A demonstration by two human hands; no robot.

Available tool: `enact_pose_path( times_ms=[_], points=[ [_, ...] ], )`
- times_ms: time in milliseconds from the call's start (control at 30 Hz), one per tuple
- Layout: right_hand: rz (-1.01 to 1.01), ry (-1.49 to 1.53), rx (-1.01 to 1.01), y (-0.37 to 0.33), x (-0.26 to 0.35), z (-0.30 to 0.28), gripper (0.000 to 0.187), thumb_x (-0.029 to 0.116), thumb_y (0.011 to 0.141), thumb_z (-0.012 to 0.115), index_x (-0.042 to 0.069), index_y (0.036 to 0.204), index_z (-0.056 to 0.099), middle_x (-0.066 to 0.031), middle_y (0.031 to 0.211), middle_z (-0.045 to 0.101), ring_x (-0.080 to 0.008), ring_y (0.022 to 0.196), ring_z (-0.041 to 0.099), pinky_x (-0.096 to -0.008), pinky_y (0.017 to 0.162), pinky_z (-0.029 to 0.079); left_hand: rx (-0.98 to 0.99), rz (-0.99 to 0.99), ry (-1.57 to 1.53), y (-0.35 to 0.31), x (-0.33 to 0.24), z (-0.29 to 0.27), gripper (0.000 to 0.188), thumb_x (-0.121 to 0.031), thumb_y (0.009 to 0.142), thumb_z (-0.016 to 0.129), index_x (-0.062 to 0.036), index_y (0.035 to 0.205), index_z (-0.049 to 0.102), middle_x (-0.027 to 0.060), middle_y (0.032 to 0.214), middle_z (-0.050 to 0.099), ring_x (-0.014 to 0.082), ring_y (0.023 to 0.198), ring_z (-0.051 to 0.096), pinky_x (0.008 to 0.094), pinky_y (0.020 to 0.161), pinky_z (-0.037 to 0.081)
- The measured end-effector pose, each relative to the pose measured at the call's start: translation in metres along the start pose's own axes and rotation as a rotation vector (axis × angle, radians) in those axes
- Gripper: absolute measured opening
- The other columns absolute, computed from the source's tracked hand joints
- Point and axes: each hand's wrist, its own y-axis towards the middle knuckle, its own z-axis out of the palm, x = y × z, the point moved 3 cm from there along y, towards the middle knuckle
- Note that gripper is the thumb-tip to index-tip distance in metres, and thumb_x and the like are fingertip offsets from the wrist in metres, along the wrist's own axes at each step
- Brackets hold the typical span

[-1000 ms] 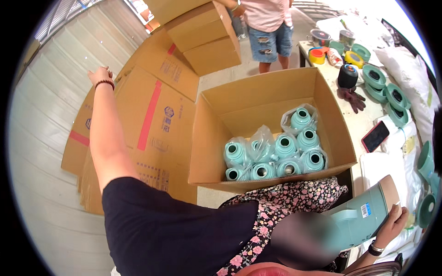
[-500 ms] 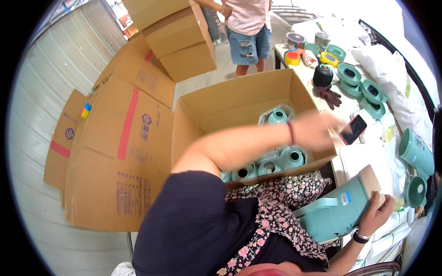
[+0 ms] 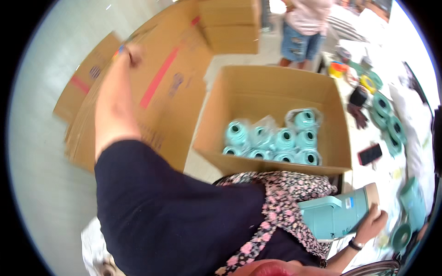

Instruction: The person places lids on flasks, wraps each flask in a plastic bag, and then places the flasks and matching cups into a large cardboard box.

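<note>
My left arm stretches far out to the left over flat cardboard. At its end my left hand (image 3: 133,54) is smeared by motion, beside a small blue and yellow thing (image 3: 120,48) that it partly hides; whether it grips it I cannot tell. On the right, a teal jug (image 3: 338,217) with a handle and a tan, cardboard-like end lies tilted against my lap. My right hand (image 3: 372,225) holds it at that tan end, fingers curled. In front of me stands an open cardboard box (image 3: 276,83) with several teal bottle-like vessels (image 3: 285,138) in clear plastic bags.
Flattened cartons (image 3: 161,115) lean on the left. Behind the box stands another person (image 3: 301,37). Along the right, a white table (image 3: 368,177) bears a phone (image 3: 369,154), a dark glove (image 3: 357,116), teal lids (image 3: 396,129), tape rolls and another teal vessel (image 3: 413,197).
My left arm has swung from over the box and table to the far left. The view has turned left, showing more vessels in the box. My right hand stays at the jug's end.
</note>
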Motion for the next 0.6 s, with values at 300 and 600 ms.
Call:
enact_pose_path(
  times_ms=[300,600],
  points=[
    [-0.238,0.208,-0.185,0.012,0.105,0.001,0.032,0.024,0.064,0.074,0.004,0.083,0.058,-0.0135,0.08,0.053,-0.0301,0.078,0.05,-0.0385,0.071,0.04,-0.605,1.818,-1.637,-0.211,-0.513,-0.313,0.038,-0.028,0.089,0.051,0.0006,0.113,0.056,0.0168,0.119,0.054,0.029,0.116,0.047,0.0387,0.098,0.035],
    [0.168,0.225,-0.414,-0.015,-0.112,0.084,0.013,0.014,0.078,0.063,0.006,0.089,0.063,-0.0111,0.08,0.062,-0.0287,0.074,0.058,-0.0332,0.073,0.047,-0.579,2.192,-1.814,-0.33,-0.616,-0.38,0.024,-0.017,0.087,0.047,0.0008,0.092,0.062,0.0168,0.1,0.061,0.028,0.094,0.056,0.0366,0.086,0.042]
  ],
)
